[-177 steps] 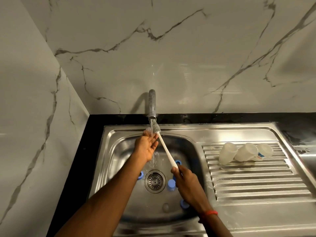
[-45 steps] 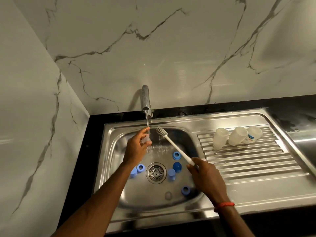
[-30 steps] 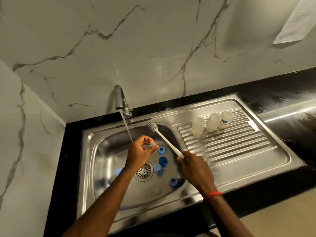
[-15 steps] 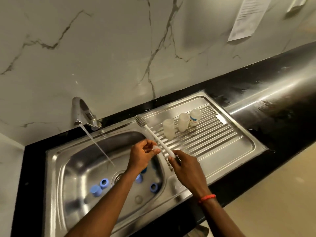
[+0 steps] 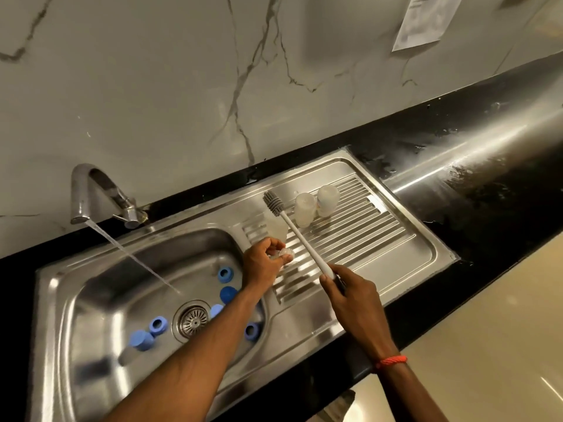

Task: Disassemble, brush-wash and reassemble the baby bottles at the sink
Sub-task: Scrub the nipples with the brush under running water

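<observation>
My left hand point(image 5: 264, 263) pinches a small clear teat point(image 5: 286, 254) just above the near left part of the ribbed draining board point(image 5: 365, 239). My right hand point(image 5: 350, 292) grips the white handle of the bottle brush point(image 5: 300, 236), whose grey head points up and away over the board. Three clear bottle bodies lie on the board: one point(image 5: 277, 229) behind my left hand, one point(image 5: 304, 209) beside the brush head, one point(image 5: 328, 200) further right. Several blue rings and caps point(image 5: 225, 274) lie in the sink basin point(image 5: 100, 300) around the drain point(image 5: 192, 320).
The tap point(image 5: 91, 193) at the back left runs, its stream falling slantwise into the basin. A wet black counter point(image 5: 487, 166) extends to the right. A paper sheet point(image 5: 423, 21) hangs on the marble wall.
My left hand carried the teat from under the tap rightward to the draining board. My right hand moved right with the brush. The view swung to the right.
</observation>
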The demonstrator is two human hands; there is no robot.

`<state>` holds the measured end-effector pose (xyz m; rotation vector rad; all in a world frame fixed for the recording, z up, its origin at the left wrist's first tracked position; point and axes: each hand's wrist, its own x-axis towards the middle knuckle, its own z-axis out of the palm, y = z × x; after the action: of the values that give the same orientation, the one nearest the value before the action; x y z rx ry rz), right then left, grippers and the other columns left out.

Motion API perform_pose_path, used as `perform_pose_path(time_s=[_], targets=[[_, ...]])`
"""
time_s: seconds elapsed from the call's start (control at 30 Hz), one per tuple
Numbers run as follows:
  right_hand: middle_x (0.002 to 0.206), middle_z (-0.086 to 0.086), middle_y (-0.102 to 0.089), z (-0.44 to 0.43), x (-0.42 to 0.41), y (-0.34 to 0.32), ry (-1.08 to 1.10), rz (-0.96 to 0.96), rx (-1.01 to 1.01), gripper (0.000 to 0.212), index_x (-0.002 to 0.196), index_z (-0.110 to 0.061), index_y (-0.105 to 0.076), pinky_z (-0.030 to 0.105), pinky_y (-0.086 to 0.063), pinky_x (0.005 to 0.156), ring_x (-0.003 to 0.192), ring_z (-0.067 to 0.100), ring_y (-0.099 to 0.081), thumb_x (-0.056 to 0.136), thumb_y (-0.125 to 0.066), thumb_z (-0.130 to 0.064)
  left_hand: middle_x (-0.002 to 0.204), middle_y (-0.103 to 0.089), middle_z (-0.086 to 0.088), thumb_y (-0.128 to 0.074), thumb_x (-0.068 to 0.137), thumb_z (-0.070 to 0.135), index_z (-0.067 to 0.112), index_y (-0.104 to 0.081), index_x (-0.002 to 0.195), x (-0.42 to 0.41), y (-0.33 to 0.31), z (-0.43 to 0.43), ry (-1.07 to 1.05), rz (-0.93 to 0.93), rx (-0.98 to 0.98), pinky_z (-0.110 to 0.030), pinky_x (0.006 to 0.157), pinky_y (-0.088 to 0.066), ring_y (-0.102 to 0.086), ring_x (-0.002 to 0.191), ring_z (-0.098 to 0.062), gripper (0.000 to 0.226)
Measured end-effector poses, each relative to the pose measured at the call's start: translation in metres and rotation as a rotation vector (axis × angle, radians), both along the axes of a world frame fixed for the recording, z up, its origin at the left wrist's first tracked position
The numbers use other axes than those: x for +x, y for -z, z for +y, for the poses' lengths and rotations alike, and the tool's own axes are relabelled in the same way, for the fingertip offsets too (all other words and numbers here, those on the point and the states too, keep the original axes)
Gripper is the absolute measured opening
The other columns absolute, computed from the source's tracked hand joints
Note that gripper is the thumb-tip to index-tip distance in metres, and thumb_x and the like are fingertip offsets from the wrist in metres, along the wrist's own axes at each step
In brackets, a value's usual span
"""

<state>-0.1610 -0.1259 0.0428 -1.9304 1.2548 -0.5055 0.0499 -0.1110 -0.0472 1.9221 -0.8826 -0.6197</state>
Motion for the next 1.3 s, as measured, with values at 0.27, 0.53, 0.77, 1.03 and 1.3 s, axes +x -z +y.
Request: perform_pose_path(time_s=[0.27, 0.53, 0.77, 1.03, 1.3], targets=[[0.077, -0.008, -0.066, -0.014, -0.020, 0.009, 0.013, -0.018, 0.051, 0.039, 0.116, -0.025, -0.068, 0.034, -0.057, 0.063, 0.064, 0.011, -0.061, 0.092, -0.055, -0.052, 0.093, -0.068, 0.014, -0.088, 0.073, 0.025, 0.027, -0.068, 0.097, -0.005, 0.021, -0.019, 0.028, -0.025, 0.066, -0.024, 0.072, -0.060, -0.067, 0.089, -0.007, 0.031], [0.079, -0.008, -0.067, -0.020, -0.006, 0.013, -0.064, -0.027, 0.061, 0.033, 0.119, -0.027, -0.067, 0.033, -0.057, 0.065, 0.065, 0.010, -0.062, 0.094, -0.058, -0.047, 0.101, -0.067, 0.011, -0.091, 0.068, 0.031, 0.031, -0.064, 0.101, 0.007, 0.017, 0.003, 0.027, -0.087, -0.032, -0.022, 0.076, -0.057, -0.063, 0.094, -0.008, 0.042], [0.069, -0.008, -0.062, -0.010, 0.026, 0.019, -0.205, -0.002, 0.060, 0.025, 0.112, -0.029, -0.069, 0.024, -0.048, 0.056, 0.059, 0.007, -0.059, 0.094, -0.062, -0.044, 0.075, -0.072, 0.010, -0.085, 0.077, 0.034, 0.024, -0.072, 0.084, 0.041, 0.017, 0.063, -0.225, -0.056, -0.071, -0.027, 0.066, -0.056, -0.067, 0.072, -0.006, 0.018], [0.067, -0.014, -0.065, 0.000, 0.062, 0.028, -0.350, 0.085, 0.033, 0.013, 0.101, -0.034, -0.068, 0.021, -0.045, 0.058, 0.065, -0.001, -0.062, 0.094, -0.063, -0.044, 0.072, -0.070, 0.005, -0.071, 0.091, 0.032, 0.019, -0.068, 0.076, 0.081, 0.045, 0.137, -0.492, -0.023, -0.025, -0.034, 0.069, -0.055, -0.066, 0.070, -0.013, 0.021], [0.057, -0.010, -0.055, 0.017, 0.084, 0.034, -0.423, 0.160, 0.015, 0.013, 0.096, -0.031, -0.065, 0.018, -0.035, 0.051, 0.055, 0.003, -0.055, 0.095, -0.062, -0.044, 0.083, -0.070, 0.009, -0.079, 0.083, 0.029, 0.024, -0.070, 0.086, 0.081, 0.086, 0.178, -0.207, 0.063, 0.400, -0.036, 0.077, -0.058, -0.066, 0.078, -0.008, 0.010]])
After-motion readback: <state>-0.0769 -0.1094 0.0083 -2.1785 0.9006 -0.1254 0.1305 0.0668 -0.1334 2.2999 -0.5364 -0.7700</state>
